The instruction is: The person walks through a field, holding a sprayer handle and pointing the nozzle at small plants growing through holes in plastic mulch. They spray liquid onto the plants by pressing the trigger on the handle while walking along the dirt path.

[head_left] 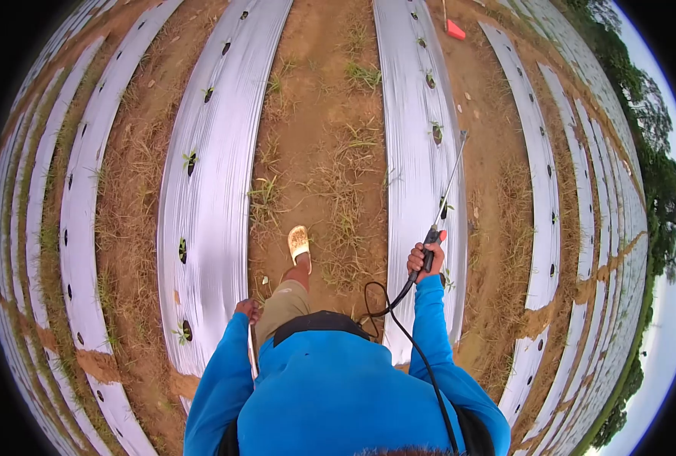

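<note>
Gripped the spray wand in the right hand, with fingers closed around its black handle, likely for steady aim; angled it far over the right bed, apparently for reach without stooping. Curled the left hand by the shorts; could not tell whether around anything.

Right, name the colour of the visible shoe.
The shoe is pale yellow with brown smudges, clearest in the head view.

The bottom edge cuts off 1 black hose.
</note>
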`<move>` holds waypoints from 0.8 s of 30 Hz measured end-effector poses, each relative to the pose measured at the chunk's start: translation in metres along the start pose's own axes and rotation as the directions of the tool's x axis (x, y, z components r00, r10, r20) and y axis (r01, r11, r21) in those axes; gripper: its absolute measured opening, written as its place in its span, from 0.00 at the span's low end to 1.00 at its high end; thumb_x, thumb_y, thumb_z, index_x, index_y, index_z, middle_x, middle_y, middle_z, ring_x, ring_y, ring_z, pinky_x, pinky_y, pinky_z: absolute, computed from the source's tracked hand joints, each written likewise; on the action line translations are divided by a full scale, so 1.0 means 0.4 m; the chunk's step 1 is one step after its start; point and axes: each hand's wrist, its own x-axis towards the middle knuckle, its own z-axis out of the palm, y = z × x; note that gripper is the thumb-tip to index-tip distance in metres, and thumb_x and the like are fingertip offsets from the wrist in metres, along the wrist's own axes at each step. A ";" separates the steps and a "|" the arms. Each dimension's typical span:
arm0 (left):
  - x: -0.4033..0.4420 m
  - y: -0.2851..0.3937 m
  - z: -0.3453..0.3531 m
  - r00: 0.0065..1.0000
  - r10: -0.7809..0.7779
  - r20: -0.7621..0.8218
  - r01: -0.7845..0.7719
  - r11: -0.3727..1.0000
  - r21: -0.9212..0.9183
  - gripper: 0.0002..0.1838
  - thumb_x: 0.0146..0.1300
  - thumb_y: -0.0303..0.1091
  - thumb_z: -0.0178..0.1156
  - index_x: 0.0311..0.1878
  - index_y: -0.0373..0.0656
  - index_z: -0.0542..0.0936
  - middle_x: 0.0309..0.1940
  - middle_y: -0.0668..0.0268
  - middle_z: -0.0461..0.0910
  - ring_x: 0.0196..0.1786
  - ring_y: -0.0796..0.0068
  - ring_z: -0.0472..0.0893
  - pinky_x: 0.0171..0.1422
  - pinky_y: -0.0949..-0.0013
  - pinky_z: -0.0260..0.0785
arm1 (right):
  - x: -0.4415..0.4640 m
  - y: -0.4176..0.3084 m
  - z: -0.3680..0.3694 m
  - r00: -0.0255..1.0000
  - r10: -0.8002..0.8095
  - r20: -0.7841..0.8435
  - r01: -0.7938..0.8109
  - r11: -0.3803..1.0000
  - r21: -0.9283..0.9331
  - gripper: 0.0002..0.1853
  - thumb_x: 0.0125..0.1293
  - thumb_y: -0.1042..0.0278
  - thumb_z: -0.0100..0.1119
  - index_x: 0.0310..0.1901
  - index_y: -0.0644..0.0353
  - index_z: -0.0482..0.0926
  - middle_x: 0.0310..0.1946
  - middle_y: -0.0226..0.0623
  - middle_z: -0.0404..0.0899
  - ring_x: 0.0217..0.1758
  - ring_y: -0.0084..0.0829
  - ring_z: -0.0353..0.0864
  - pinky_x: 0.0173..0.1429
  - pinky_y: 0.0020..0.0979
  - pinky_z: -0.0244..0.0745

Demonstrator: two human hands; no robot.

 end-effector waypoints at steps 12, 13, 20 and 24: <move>-0.023 1.093 0.350 0.881 0.453 0.139 -0.465 0.882 0.074 0.10 0.65 0.38 0.49 0.36 0.41 0.72 0.24 0.65 0.72 0.17 0.80 0.68 0.14 0.76 0.55 | 0.352 -0.310 0.468 0.999 0.038 0.034 -0.039 0.999 0.032 0.11 0.49 0.61 0.55 0.26 0.57 0.67 0.14 0.24 0.59 0.11 0.20 0.57 0.13 0.22 0.55; -0.023 1.161 0.369 0.832 0.527 0.170 -0.539 0.842 0.030 0.10 0.65 0.38 0.49 0.36 0.41 0.73 0.24 0.66 0.72 0.18 0.81 0.68 0.15 0.78 0.54 | 0.401 -0.335 0.501 0.999 0.027 0.022 -0.028 0.999 0.045 0.11 0.49 0.61 0.55 0.26 0.57 0.67 0.14 0.24 0.59 0.11 0.20 0.57 0.13 0.22 0.55; 0.100 1.447 0.398 0.930 0.365 -0.048 -0.352 0.919 0.178 0.10 0.64 0.38 0.49 0.34 0.42 0.73 0.21 0.65 0.73 0.14 0.80 0.65 0.14 0.72 0.53 | 0.829 -0.548 0.678 0.998 0.057 -0.026 -0.057 0.998 0.009 0.10 0.47 0.61 0.54 0.24 0.56 0.67 0.13 0.24 0.58 0.11 0.20 0.56 0.13 0.23 0.54; 0.127 1.474 0.362 0.993 0.023 -0.117 0.013 0.955 0.296 0.09 0.58 0.38 0.51 0.36 0.45 0.76 0.24 0.65 0.75 0.18 0.71 0.69 0.21 0.64 0.59 | 1.027 -0.695 0.816 0.998 0.065 -0.011 -0.065 0.998 -0.019 0.10 0.47 0.60 0.54 0.23 0.55 0.67 0.13 0.25 0.60 0.10 0.21 0.56 0.12 0.24 0.52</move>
